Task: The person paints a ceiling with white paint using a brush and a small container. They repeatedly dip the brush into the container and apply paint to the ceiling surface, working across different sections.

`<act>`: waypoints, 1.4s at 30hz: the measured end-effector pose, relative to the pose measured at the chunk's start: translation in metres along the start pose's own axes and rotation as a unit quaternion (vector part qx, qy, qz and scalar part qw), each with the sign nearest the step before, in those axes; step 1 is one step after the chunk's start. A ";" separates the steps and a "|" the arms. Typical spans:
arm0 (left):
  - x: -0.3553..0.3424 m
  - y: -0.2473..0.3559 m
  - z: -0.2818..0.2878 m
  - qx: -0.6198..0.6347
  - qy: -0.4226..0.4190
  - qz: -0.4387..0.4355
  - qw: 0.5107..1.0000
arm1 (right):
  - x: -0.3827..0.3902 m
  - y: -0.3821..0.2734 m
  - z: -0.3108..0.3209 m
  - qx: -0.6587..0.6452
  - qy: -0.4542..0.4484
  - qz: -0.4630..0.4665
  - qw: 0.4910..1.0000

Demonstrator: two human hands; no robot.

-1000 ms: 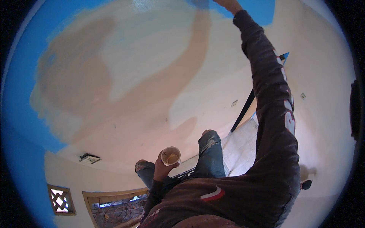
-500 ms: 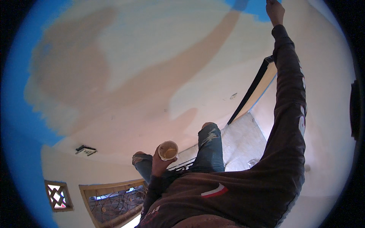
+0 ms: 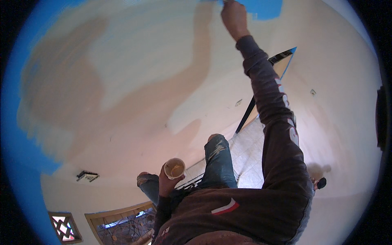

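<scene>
My left hand point(image 3: 166, 185) is closed round a small round tub point(image 3: 174, 168), held upright in front of my waist with beige paint inside. Up at the top edge, my right hand point(image 3: 235, 19) is raised against the wall point(image 3: 151, 53), fingers closed. It grips what looks like a paintbrush, mostly cut off by the picture's edge. Beige paint covers much of the wall with streaky borders. A blue patch point(image 3: 265, 9) shows just right of my right hand, and more blue point(image 3: 24, 155) lies along the left.
My knees in torn jeans point(image 3: 218, 157) face the wall, above a light tiled floor point(image 3: 251, 159). An electrical box point(image 3: 87, 176) and grilled windows point(image 3: 122, 224) are at lower left. A dark-edged opening point(image 3: 245, 116) lies beyond my right arm. Another person point(image 3: 320, 183) partly shows near my right elbow.
My right hand has swept left along the top of the wall, its elbow now more bent. The blue patch there is now on the hand's right. The tub has shifted slightly left and down.
</scene>
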State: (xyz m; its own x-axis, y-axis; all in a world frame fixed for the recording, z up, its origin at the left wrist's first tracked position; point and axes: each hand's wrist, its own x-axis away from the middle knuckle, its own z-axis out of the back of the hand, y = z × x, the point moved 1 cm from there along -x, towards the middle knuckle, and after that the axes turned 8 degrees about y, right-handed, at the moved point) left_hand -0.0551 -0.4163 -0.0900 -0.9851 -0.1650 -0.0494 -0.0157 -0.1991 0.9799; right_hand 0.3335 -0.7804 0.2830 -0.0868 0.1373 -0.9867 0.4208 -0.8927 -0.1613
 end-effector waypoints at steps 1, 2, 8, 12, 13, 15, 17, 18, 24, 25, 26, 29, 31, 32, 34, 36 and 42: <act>0.001 0.005 0.000 -0.006 -0.003 0.002 1.000 | 0.007 -0.020 0.003 -0.005 0.007 0.032 0.999; 0.002 0.008 -0.001 -0.011 -0.007 0.005 1.000 | 0.009 -0.039 0.009 -0.021 -0.018 0.017 0.999; 0.002 0.006 -0.003 -0.004 -0.008 0.003 1.000 | -0.007 -0.116 0.073 -0.207 -0.075 0.001 0.975; 0.001 0.011 -0.003 -0.013 -0.005 0.002 1.000 | -0.028 -0.084 0.051 -0.299 -0.204 -0.067 0.930; 0.001 0.006 -0.003 -0.009 -0.002 0.000 1.000 | -0.034 -0.066 0.040 -0.323 -0.207 -0.069 0.921; 0.002 0.003 -0.004 -0.003 0.002 -0.002 1.000 | -0.039 -0.024 0.021 -0.372 -0.214 -0.069 0.901; 0.002 0.004 -0.004 0.001 0.004 0.000 1.000 | -0.043 0.013 0.021 -0.354 -0.228 -0.108 0.901; 0.001 0.004 -0.003 -0.005 0.005 -0.002 1.000 | -0.045 0.031 0.023 -0.345 -0.235 -0.127 0.900; 0.000 0.000 -0.003 -0.010 -0.005 -0.003 1.000 | -0.045 0.164 0.030 -0.242 -0.136 -0.165 0.946; -0.001 -0.002 -0.004 -0.017 -0.003 -0.005 1.000 | -0.044 0.181 0.033 -0.241 -0.111 -0.170 0.949; -0.001 -0.002 -0.003 -0.026 0.004 -0.006 1.000 | -0.044 0.185 0.038 -0.225 -0.103 -0.176 0.953; 0.001 0.009 -0.003 -0.012 -0.008 0.009 1.000 | -0.046 0.190 0.055 -0.173 -0.060 -0.169 0.969; 0.002 0.012 -0.002 -0.027 -0.004 0.003 1.000 | -0.045 0.182 0.064 -0.138 -0.010 -0.137 0.981; 0.003 0.013 -0.001 -0.035 -0.001 0.000 0.999 | -0.043 0.169 0.061 -0.125 0.033 -0.167 0.977; 0.004 0.015 -0.001 -0.045 0.000 -0.004 0.999 | -0.039 0.159 0.054 -0.029 0.043 -0.109 0.993; 0.002 0.019 -0.003 -0.047 -0.006 -0.011 0.999 | -0.038 0.157 0.049 0.040 0.046 -0.059 0.996; 0.000 0.008 -0.004 -0.061 0.006 -0.033 0.998 | -0.013 0.062 0.019 0.016 0.050 -0.015 0.998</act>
State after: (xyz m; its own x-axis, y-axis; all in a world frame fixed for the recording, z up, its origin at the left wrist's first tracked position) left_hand -0.0542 -0.4217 -0.0829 -0.9803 -0.1596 -0.1161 -0.0587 -0.3256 0.9437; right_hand 0.3437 -0.8455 0.2860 -0.0071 0.2054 -0.9787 0.3907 -0.9003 -0.1917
